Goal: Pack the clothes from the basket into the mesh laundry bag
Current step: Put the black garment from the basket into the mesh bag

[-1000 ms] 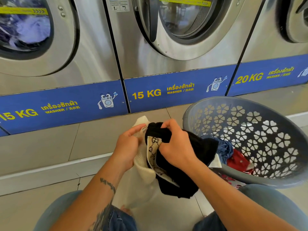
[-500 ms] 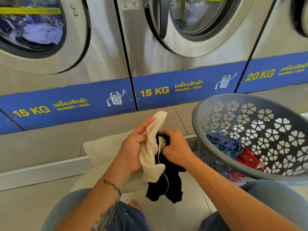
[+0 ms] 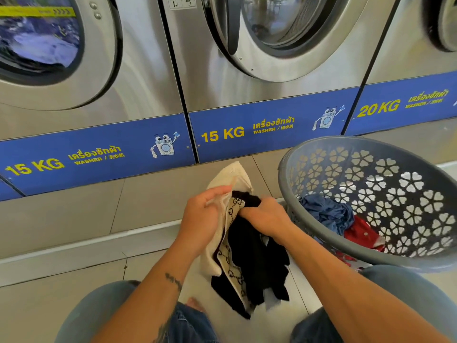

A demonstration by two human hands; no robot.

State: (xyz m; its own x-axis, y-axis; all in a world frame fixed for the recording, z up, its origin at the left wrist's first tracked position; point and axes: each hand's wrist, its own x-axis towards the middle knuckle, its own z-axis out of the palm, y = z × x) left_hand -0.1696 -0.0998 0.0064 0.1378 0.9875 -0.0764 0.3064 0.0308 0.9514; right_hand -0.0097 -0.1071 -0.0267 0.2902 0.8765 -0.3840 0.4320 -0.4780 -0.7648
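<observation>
My left hand point(image 3: 201, 219) grips the edge of the cream mesh laundry bag point(image 3: 232, 175), holding its mouth up. My right hand point(image 3: 268, 216) grips a black garment with a cream patterned band point(image 3: 254, 263) at the bag's mouth; most of the garment hangs down outside, between my knees. The grey plastic basket point(image 3: 371, 169) with flower-shaped holes stands tilted at the right. Inside it lie a blue garment point(image 3: 326, 211) and a red garment point(image 3: 361, 233).
A row of steel washing machines point(image 3: 259, 78) with blue 15 KG and 20 KG strips stands in front. The left machine's drum point(image 3: 39, 38) holds laundry. A tiled step point(image 3: 74, 219) runs below them. My knees in jeans frame the bottom.
The black garment hangs lower and more unfolded than half a second ago. The mesh bag's body has dropped behind the garment. Both hands stay at the bag's mouth.
</observation>
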